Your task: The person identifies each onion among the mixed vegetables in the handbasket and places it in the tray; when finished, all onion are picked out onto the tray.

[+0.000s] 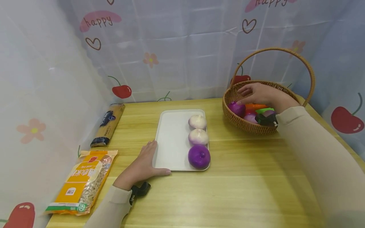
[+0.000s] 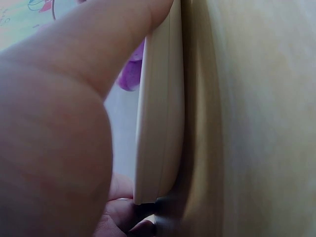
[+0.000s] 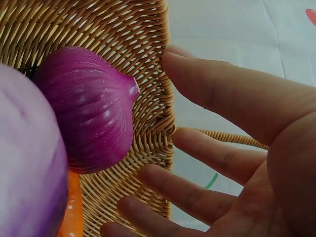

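Flanking tray (image 1: 172, 139), 2 packages (image 1: 82, 183) left, handled basket (image 1: 238, 122) right

A pale wood-grain table (image 1: 242, 190) spreads toward 6 o'clock. Whitish sheets (image 1: 185, 72) hang at 9, 12 and 3 o'clock, printed with cherries (image 1: 122, 91), flowers (image 1: 150, 60), hearts (image 1: 249, 26) and "happy".

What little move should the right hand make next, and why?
I'd probably have the right hand ease in and grasp the deep purple onion in the wicker basket: its fingers are spread and empty, with that onion close by, and the white tray, touched by the left hand, has bare space.
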`<state>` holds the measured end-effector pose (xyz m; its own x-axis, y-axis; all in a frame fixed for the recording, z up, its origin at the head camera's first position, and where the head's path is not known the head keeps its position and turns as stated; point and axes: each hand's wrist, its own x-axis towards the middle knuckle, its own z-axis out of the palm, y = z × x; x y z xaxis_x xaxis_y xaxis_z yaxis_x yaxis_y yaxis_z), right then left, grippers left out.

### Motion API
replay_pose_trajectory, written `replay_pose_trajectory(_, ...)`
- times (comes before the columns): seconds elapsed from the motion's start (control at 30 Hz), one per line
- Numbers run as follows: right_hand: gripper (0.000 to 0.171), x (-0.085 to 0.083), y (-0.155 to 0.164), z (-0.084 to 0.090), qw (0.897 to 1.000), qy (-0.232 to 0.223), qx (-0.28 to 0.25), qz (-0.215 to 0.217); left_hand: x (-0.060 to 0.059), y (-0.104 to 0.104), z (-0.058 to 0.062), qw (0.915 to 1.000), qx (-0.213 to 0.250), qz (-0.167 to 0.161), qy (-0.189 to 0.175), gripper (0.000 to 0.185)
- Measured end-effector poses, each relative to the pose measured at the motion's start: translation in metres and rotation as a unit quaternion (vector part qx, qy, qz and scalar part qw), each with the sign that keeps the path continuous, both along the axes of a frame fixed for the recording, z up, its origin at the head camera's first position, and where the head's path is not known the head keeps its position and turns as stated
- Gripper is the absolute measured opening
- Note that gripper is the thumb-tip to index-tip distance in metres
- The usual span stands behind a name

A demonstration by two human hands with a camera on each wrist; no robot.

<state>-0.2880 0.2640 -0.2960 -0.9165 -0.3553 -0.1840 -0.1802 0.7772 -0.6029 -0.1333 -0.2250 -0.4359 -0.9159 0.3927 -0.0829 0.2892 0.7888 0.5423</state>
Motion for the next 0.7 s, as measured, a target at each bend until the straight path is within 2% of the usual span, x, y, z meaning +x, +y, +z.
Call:
replay_pose_trajectory(0.33, 0.076, -0.0018, -0.0024, 0.0006, 1.0, 0.004, 0.009, 0.016, 0.0001, 0.0001, 0.0001, 1.0, 0.002, 0.002, -0.003, 0.141)
replay_pose_trajectory(0.7, 0.072, -0.0022, -0.0077, -0.0002, 1.0, -0.024, -0.004, 0.011, 0.0, 0.0001, -0.0002, 1.0, 0.0, 0.002, 0.0, 0.142)
